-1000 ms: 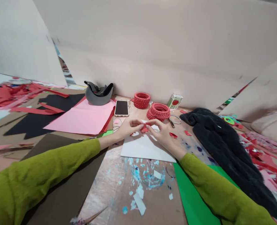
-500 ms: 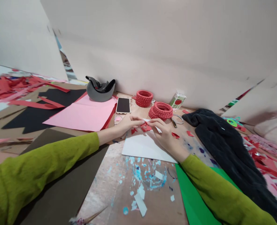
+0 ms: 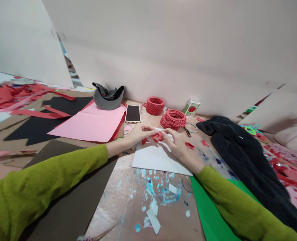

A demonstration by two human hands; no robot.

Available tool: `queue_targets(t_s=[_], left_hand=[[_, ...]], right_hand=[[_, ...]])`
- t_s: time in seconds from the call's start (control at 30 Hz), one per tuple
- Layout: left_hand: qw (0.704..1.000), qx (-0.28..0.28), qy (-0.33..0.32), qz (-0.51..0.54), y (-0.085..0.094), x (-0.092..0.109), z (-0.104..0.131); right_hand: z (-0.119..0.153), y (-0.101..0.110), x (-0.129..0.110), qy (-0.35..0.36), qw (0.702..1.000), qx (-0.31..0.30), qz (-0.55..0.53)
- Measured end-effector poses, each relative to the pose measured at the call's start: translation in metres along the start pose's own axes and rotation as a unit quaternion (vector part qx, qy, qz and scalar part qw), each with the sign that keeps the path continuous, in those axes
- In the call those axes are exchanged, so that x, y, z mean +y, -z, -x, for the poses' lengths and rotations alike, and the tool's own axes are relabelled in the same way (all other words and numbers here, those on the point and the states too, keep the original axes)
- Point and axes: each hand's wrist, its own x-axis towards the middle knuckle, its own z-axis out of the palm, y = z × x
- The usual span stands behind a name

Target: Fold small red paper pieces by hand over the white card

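Note:
My left hand (image 3: 141, 133) and my right hand (image 3: 175, 143) meet over a white sheet (image 3: 158, 159), both closed on a small folded red paper piece (image 3: 157, 136). Thumb and fingers of each hand pinch it from opposite sides. More red folded paper (image 3: 144, 141) lies by my left fingertips. To the right of my right hand rest loose folded red pieces (image 3: 189, 145). Behind the hands stand a ring of interlocked red folded paper (image 3: 173, 119) and a second red paper ring (image 3: 155, 106).
A phone (image 3: 132, 113), a grey cap (image 3: 108, 97) and pink paper (image 3: 90, 122) lie at the left. At the right are a small box (image 3: 191, 107), a dark cloth (image 3: 239, 157) and green paper (image 3: 209, 207). A white panel (image 3: 163, 50) rises behind.
The red piece shows more between my fingertips, and my right fingers have shifted slightly on it. The whole view has moved a little; nothing else visibly differs.

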Motion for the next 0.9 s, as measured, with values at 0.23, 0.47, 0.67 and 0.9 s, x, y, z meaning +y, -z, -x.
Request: queue_targets(t_s=[0.23,0.47,0.67,0.9], left_hand=[[0.999,-0.03,-0.009,-0.028,-0.001,-0.004,-0.003],[0.997,-0.02,-0.004,-0.07,-0.002,-0.001,-0.002],[0.993,-0.045,-0.022,-0.103,0.0,0.001,-0.001],[0.989,-0.051,-0.079,-0.112,0.001,0.009,-0.001]], right_hand=[[-0.003,-0.001,0.001,0.019,1.0,-0.013,-0.002],[-0.003,-0.003,0.005,0.03,0.999,-0.006,0.016],[-0.001,-0.003,0.006,0.043,0.998,-0.002,0.044],[0.0,-0.005,0.007,0.048,0.997,0.018,0.06]])
